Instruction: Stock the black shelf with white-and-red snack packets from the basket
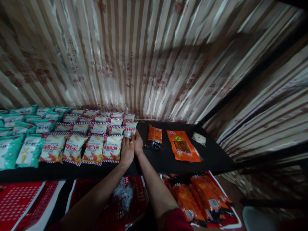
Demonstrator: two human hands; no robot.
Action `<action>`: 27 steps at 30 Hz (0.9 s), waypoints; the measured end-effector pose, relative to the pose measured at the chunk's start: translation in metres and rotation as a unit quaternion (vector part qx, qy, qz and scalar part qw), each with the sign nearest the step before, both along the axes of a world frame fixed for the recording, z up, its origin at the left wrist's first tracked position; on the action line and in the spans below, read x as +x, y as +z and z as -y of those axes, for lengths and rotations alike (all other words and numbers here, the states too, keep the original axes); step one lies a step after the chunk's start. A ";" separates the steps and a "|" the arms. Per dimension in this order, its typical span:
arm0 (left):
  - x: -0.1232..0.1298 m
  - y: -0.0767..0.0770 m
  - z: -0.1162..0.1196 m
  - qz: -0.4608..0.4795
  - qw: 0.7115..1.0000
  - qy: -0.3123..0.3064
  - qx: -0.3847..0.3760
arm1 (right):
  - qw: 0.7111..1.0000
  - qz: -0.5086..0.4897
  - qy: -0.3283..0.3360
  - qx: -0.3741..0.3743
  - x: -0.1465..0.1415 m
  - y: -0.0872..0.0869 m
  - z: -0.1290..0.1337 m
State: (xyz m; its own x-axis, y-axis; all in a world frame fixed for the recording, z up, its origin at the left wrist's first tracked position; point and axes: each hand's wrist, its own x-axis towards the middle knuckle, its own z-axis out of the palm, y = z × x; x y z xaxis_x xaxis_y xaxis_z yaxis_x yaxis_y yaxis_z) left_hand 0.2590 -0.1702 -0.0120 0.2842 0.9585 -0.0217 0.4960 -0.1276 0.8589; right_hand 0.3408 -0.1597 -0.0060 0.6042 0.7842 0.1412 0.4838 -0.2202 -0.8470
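Note:
My two hands are close together on the black shelf, at the right end of the rows of small cream-and-red snack bags (93, 149). Between them is one snack bag (130, 127) of the same kind, standing tilted against the bag behind it. My left hand (127, 150) has its fingers against the near lower edge of this bag. The fingers of my right hand (138, 141) are closed along its right side. Part of the grip is hidden behind the hands.
Teal snack bags (30, 150) fill the left of the shelf (158, 163). To the right lie an orange-and-black packet (154, 134), a larger orange packet (182, 146) and a small white packet (199, 138). Red baskets (21, 199) stand below. A striped curtain (134, 57) hangs behind.

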 end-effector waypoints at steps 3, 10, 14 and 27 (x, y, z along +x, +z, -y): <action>0.000 0.002 0.000 -0.007 1.000 -0.001 -0.004 | 1.000 -0.001 -0.006 -0.011 0.001 0.000 -0.002; 0.000 0.007 0.000 -0.015 1.000 -0.009 0.005 | 1.000 -0.006 0.006 0.007 0.001 -0.001 -0.003; -0.002 0.010 0.000 -0.022 1.000 -0.010 -0.001 | 1.000 -0.012 0.011 0.018 0.001 -0.002 -0.005; 0.004 0.002 0.004 -0.056 0.997 -0.008 0.043 | 0.999 0.038 0.025 -0.001 0.003 -0.011 -0.011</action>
